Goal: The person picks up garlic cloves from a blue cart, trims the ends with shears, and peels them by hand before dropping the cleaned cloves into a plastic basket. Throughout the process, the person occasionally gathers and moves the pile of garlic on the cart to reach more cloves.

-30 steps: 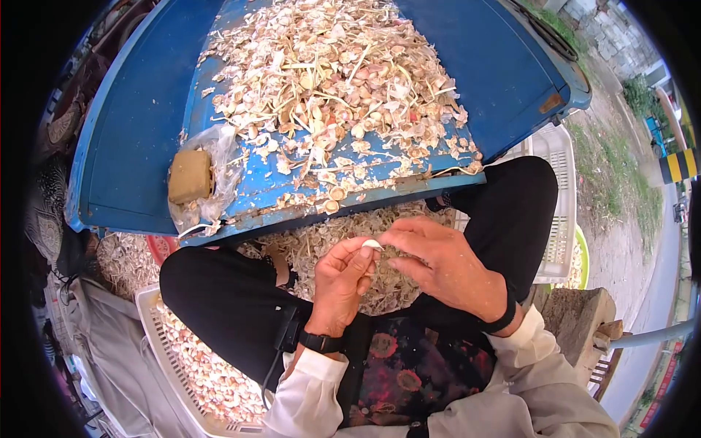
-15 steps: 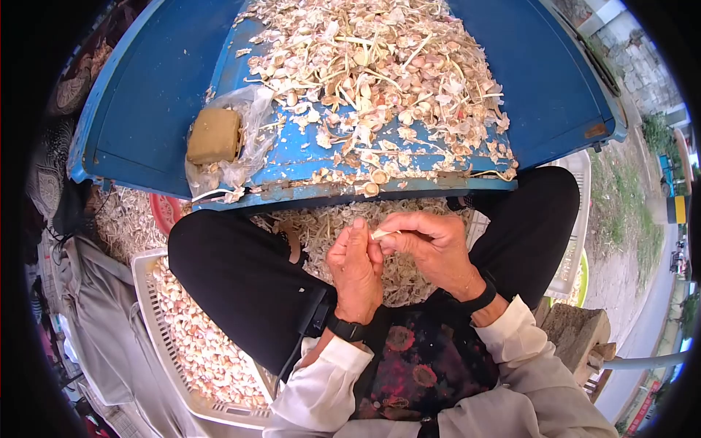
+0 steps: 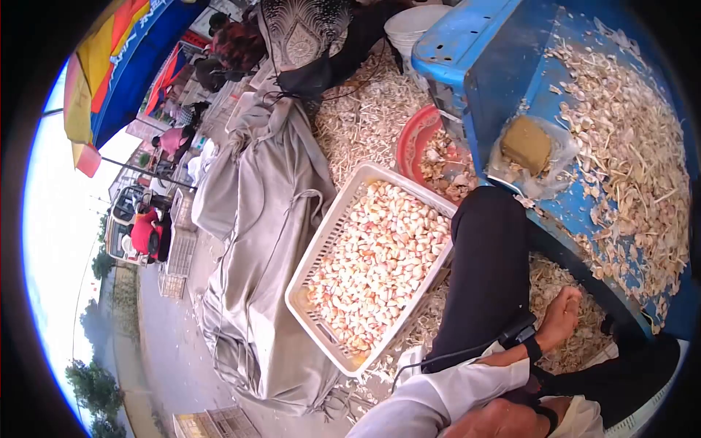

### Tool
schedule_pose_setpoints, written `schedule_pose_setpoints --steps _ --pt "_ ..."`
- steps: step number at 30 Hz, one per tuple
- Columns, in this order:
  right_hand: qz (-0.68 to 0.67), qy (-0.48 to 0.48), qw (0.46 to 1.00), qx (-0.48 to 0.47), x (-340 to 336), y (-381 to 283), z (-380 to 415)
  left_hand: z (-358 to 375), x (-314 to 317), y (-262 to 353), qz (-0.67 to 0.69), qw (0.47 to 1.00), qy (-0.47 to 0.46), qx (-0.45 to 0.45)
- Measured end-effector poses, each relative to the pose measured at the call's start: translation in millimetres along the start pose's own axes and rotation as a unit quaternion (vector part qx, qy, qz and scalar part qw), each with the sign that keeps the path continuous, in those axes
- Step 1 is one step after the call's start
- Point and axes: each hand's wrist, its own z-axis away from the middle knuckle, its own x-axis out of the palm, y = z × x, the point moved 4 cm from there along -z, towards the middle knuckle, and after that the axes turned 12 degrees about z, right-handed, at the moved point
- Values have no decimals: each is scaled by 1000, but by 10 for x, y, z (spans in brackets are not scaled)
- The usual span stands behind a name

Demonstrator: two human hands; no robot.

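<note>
My left hand [image 3: 561, 319] is held above the husk-strewn ground between my knees, near the blue tabletop's edge. Its fingers are curled together; whatever they may hold is hidden. Across my lap at the bottom edge, my right hand [image 3: 496, 420] shows blurred and partly cut off, its fingers not clear. To its upper left stands a pale plastic basket [image 3: 310, 274] filled with peeled-looking garlic cloves [image 3: 380, 255]. Garlic skins, stems and cloves [image 3: 621, 157] lie heaped on the blue table [image 3: 504, 80].
A tan block [image 3: 527, 144] in a plastic bag sits on the table's near corner. Behind the basket is a red basin [image 3: 415, 139] with scraps. A grey cloth cover [image 3: 255, 270] lies left of it. A white bucket [image 3: 416, 25] and several people are farther back.
The view has swung left, bringing the whole basket and street into sight. My right hand has left my left hand and moved back across my lap, leftward.
</note>
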Motion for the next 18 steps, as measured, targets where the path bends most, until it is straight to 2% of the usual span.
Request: schedule_pose_setpoints --steps 1,2,4,5,7,8,10,11,13,14,15,17,18 --pt "10 -79 997 20 63 111 -104 55 -34 49 0 1000 12 -19" --pt "-16 -100 994 34 144 224 -150 93 0 121 6 999 18 -40" --pt "-142 -88 985 48 306 419 -207 141 -42 74 -121 985 29 115" --pt "-153 -97 982 58 354 483 -233 188 -56 157 -122 984 42 126" --pt "-207 -113 968 81 411 591 -261 282 20 233 -200 973 -1 119" --pt "-207 -114 968 85 430 643 -276 320 28 328 -199 972 0 122" --pt "-216 -148 965 31 450 666 -330 350 103 549 -187 968 -78 147" --pt "-207 -149 966 35 441 664 -366 364 98 650 -183 968 -85 153" --pt "-171 -175 970 2 379 530 -403 390 162 695 -167 970 -119 129" --pt "-132 -158 979 -2 290 442 -401 391 185 673 -106 978 -111 140" --pt "-89 -171 981 -34 199 305 -365 425 202 714 22 991 -131 -16" --pt "25 -194 976 -93 -4 -5 -198 416 147 752 105 986 -90 -95" --pt "89 -136 976 -146 -122 -128 -63 417 129 848 102 983 -76 -135"
